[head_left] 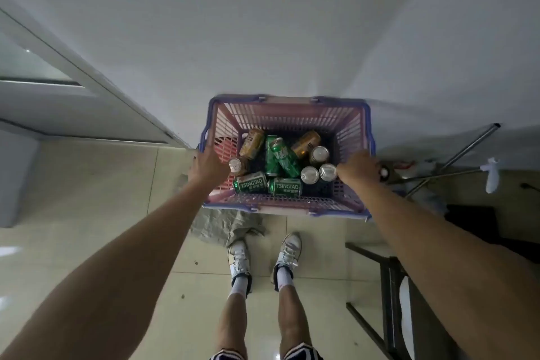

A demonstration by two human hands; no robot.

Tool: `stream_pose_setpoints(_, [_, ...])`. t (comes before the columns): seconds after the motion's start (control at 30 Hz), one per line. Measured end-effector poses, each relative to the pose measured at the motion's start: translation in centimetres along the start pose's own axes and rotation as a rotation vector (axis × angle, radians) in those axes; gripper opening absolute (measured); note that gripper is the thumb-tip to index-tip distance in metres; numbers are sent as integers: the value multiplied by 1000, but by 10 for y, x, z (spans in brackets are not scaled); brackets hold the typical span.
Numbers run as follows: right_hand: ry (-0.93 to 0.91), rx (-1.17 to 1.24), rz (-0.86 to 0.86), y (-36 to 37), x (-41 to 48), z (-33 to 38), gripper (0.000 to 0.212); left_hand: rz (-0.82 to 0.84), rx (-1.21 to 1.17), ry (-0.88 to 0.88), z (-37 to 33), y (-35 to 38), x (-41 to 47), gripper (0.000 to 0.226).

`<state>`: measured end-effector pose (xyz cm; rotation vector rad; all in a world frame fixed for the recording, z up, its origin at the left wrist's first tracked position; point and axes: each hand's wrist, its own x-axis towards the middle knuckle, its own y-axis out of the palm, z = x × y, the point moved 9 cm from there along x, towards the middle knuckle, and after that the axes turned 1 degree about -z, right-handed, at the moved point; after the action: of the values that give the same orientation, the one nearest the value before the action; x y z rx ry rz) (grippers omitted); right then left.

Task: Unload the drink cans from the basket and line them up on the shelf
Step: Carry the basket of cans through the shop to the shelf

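A pink plastic basket with a purple rim hangs in front of me, above the floor and close to a white wall. My left hand grips its left rim and my right hand grips its right rim. Several drink cans lie loose inside: green Tsingtao cans at the front and middle, gold cans toward the back, and silver-topped cans standing on the right. No shelf is identifiable in view.
My feet in white sneakers stand on beige floor tiles below the basket. A crumpled grey cloth lies by the wall. A dark metal frame stands at the right, with metal rods and clutter behind it. A door frame runs along the left.
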<state>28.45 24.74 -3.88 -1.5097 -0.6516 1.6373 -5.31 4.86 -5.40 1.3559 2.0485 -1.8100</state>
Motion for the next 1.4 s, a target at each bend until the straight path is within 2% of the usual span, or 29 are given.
stream_pose_setpoints(0.03, [75,45,-55,1,5,-8,76,-33,-15,-71,8,1,4,68])
stream_pose_setpoints(0.1, [157,78,-199,-1,12,-21,86,-89,-62,-168,23,5,12,74])
stream_pose_setpoints(0.2, [147,18,-377,-4,17,-24,82,-176,-211,-234,41,15,17,60])
stream_pose_setpoints(0.3, [121,-7,-426,-6,20,-18,77,-185,-270,-235,40,13,14,40])
stream_pose_setpoints(0.4, [111,-51,-355,-8,18,-8,76,-192,-326,-206,45,-2,15,28])
stream_pose_setpoints(0.5, [210,28,-232,-12,18,-13,70,-97,-572,-228,46,-12,12,13])
stream_pose_setpoints(0.6, [288,175,-118,-17,10,-23,68,12,-731,-225,29,-16,-9,19])
stream_pose_setpoints(0.67, [265,223,-179,-36,0,-22,65,-4,-762,-239,20,-18,-25,20])
stream_pose_setpoints(0.77, [187,457,-156,-50,-18,-13,37,-16,-818,-241,-3,-18,-51,16])
stream_pose_setpoints(0.83, [193,726,-48,-36,-24,-12,27,18,-843,-208,-26,-9,-68,17])
stream_pose_setpoints(0.93, [276,978,204,-12,-37,-7,41,37,-839,-169,-52,-2,-89,20])
stream_pose_setpoints(1.03, [213,1118,439,-11,-48,18,54,18,-822,-167,-65,-15,-94,22])
stream_pose_setpoints(1.1, [157,1143,541,-11,-56,36,61,14,-812,-178,-68,-20,-91,24])
stream_pose_setpoints(1.17, [149,1120,573,-5,-63,44,59,35,-782,-192,-69,-19,-94,23])
stream_pose_setpoints(1.4, [189,992,461,-23,-74,46,43,94,-663,-120,-89,-30,-97,21])
